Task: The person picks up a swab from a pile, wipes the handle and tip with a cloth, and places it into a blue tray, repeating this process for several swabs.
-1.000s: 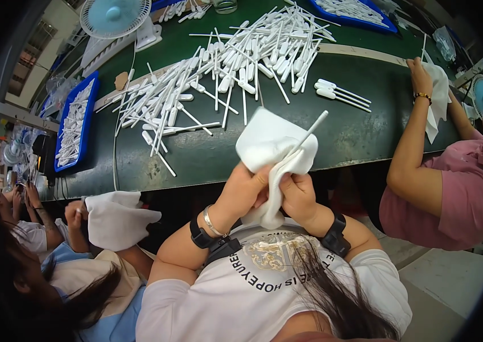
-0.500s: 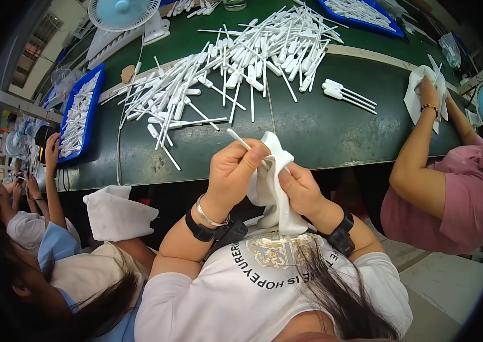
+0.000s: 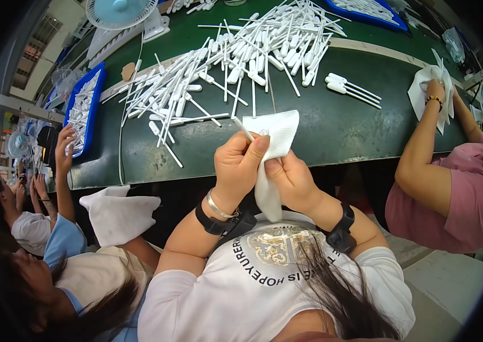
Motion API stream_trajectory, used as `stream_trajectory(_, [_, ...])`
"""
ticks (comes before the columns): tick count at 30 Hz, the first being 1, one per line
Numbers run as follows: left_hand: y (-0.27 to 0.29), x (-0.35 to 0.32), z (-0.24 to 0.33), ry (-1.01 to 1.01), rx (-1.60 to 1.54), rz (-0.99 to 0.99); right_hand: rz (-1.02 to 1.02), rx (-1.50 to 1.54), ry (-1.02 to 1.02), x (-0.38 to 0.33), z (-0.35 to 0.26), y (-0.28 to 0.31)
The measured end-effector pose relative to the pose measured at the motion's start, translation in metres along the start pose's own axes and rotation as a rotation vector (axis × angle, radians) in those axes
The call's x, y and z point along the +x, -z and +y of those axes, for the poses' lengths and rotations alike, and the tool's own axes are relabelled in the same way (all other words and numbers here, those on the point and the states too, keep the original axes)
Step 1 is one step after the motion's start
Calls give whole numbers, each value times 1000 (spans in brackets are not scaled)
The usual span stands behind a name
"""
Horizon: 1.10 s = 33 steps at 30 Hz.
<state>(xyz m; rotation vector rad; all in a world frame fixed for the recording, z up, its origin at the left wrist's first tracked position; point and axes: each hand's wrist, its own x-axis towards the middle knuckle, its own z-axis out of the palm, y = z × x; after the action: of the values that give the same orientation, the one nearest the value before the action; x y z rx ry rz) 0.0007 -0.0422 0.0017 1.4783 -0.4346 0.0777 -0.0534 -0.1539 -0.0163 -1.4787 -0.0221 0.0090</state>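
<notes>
Your left hand (image 3: 240, 165) pinches thin white plastic stick (image 3: 243, 129) through white cloth (image 3: 272, 149); your right hand (image 3: 292, 181) clamps cloth's lower fold. Both hands raised above near edge of green table (image 3: 332, 128), wrists bent inward. Judged progress: early; large heap of sticks (image 3: 235, 62) lies beyond, three pieces (image 3: 352, 90) set apart right.

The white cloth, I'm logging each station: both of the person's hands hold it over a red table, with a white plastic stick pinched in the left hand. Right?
Not quite: the table is dark green, not red. The head view shows the rest holds: both hands grip the white cloth, and the left hand pinches a white plastic stick beside the right hand.
</notes>
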Motion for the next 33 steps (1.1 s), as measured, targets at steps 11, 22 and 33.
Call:
stream_trajectory(11, [17,3,2,203,-392,46,-93,496,-234,-13,0,15])
stream_trajectory(22, [13,-3,5,78,-258,32,-97,407,-123,-6,1,3])
stream_trajectory(33, [15,-8,-2,92,-251,70,-83,225,-172,-3,-1,9])
